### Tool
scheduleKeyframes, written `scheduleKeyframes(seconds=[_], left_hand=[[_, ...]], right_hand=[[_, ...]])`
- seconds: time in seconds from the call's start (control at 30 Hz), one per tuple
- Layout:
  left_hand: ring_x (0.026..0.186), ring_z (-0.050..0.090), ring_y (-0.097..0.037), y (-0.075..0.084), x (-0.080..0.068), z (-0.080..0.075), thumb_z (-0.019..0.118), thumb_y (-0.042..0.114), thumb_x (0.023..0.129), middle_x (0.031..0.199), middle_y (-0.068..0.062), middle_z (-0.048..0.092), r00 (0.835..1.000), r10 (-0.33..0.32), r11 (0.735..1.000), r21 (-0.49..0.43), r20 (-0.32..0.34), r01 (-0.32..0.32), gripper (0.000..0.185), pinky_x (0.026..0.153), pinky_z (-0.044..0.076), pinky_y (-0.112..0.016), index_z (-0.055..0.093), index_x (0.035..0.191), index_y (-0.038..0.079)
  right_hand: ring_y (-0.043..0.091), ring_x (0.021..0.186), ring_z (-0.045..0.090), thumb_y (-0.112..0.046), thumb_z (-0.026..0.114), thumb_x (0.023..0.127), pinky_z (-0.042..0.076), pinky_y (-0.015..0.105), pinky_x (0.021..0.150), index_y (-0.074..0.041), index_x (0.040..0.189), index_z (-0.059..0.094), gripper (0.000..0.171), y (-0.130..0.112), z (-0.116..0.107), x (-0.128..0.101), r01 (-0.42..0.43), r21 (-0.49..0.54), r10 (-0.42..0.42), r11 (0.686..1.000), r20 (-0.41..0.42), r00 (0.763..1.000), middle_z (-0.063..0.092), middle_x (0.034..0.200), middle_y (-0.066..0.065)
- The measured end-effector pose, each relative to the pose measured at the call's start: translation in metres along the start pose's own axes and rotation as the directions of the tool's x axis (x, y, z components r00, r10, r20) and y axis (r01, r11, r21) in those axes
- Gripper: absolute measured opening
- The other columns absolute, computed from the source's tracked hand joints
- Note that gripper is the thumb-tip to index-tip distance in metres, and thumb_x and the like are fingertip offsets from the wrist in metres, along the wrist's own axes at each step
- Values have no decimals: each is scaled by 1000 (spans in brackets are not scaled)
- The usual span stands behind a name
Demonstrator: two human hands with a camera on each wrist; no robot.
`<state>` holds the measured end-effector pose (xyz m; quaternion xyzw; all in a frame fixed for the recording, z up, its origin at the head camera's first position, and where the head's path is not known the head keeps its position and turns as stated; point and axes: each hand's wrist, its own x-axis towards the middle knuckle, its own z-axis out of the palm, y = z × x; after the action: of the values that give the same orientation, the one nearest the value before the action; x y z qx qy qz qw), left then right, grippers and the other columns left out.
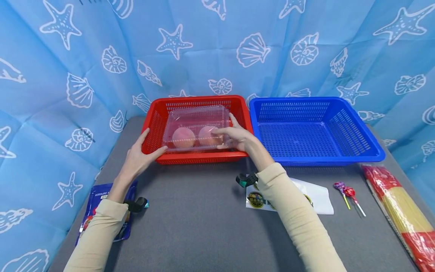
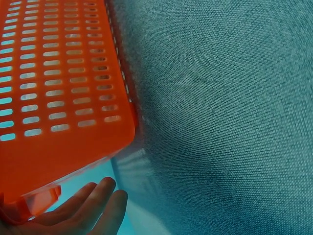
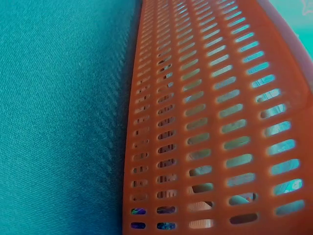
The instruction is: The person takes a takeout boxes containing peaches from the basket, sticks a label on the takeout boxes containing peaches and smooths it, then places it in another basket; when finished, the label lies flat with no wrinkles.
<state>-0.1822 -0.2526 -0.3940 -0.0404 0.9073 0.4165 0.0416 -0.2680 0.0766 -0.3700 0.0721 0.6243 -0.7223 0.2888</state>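
Note:
A clear plastic box (image 1: 197, 117) sits inside the red basket (image 1: 200, 156), with two peaches (image 1: 184, 137) seen through it. My left hand (image 1: 137, 156) is at the basket's front left corner, fingers spread. Its thumb reaches toward the box's near left corner; contact cannot be told. In the left wrist view, the fingers (image 2: 105, 205) extend past the basket's corner. Over the basket's right side, my right hand (image 1: 238, 136) holds the right end of the box, thumb low at the front and other fingers higher. The right wrist view shows mainly the basket's slotted wall (image 3: 205, 122).
To the right stands a blue basket (image 1: 316, 160). A white sheet with labels (image 1: 319, 194), lollipops (image 1: 347, 192) and a long red-and-yellow packet (image 1: 401, 204) lie front right. A blue pouch (image 1: 100, 192) lies beneath the left forearm. A patterned curtain (image 1: 210, 56) encloses the table.

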Motion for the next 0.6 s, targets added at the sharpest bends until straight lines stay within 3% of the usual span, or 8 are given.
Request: scheduleKeyframes(seconds=[0.27,0.6], left_hand=[[145,38,-41,0,-1,0,67,65,88,165,-18,31,1000,-7,1000,-3,9,7,107,109,49,-62,0,166,33],[147,35,-44,1,-1,1,66,67,88,167,-19,27,1000,-15,1000,17,-8,15,107,112,44,-66,-1,165,34]], right_hand=[[32,137,46,-14,69,95,65,35,77,-49,161,-4,105,-1,-3,-5,35,59,-34,998,-8,999,31,160,9],[32,145,42,-14,63,99,54,47,105,-48,160,-12,103,-18,-5,-31,80,105,-79,991,-11,997,24,165,10]])
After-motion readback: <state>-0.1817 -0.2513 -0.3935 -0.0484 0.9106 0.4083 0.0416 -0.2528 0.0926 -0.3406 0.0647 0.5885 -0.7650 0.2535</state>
